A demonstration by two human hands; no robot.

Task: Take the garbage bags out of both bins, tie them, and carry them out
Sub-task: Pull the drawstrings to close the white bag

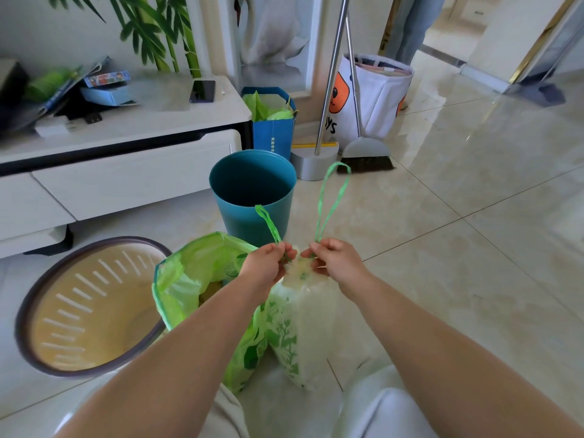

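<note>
White bag (300,314) on floor between my knees, neck gathered; left hand (267,265) and right hand (335,260), close together, each pinch a green drawstring loop (331,203): thin, soft film, likely light, so grip strings only.

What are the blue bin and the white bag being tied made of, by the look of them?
Blue bin: likely molded plastic, smooth and matte, with even colour and a thin rolled rim. White bag: thin plastic film, translucent and crinkled, with a green leaf print and green drawstring loops.

phone (202,91) on white cabinet (132,159), broom (366,158) and dustpan (313,161) by tote (379,99), blue paper bag (273,134).
</note>
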